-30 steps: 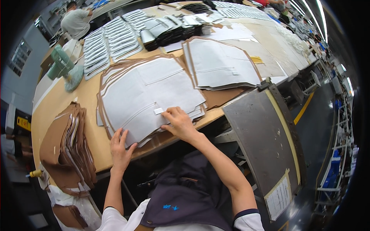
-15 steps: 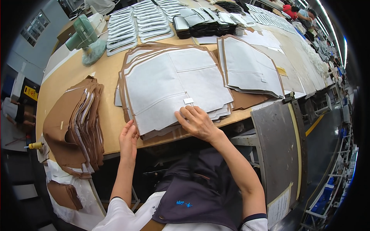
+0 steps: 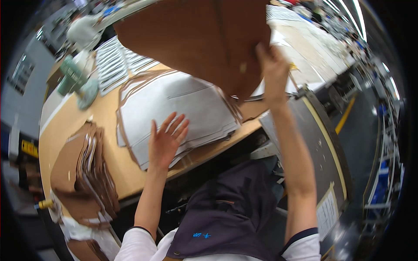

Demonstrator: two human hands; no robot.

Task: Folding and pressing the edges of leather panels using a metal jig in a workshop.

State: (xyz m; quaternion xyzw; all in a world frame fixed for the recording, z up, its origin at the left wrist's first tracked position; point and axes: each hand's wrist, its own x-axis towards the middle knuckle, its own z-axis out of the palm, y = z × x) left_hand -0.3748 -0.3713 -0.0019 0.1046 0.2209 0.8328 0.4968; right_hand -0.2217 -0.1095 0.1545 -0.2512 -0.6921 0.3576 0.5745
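Observation:
My right hand (image 3: 274, 76), smeared a little by motion, grips the right edge of a large brown panel (image 3: 191, 41). The panel hangs raised above the far part of the table, brown side toward me, hiding much of what lies behind it. Below it lies a stack of similar panels (image 3: 152, 102), pale side up with brown edges. My left hand (image 3: 167, 141) holds nothing; its fingers are spread over the near edge of that stack, palm up. Whether it touches the top sheet I cannot tell.
Left on the wooden table (image 3: 126, 182) lies a pile of folded brown panels (image 3: 82, 174). A green fan (image 3: 80, 85) stands behind it, beside rows of pale slotted pieces (image 3: 111, 65). A grey board (image 3: 309, 139) adjoins the table at right. A person (image 3: 85, 32) is at far left.
My right hand has lifted a panel off the stack and swung it up and away, its brown side now showing. My left hand has moved right and opened over the stack. The view has shifted.

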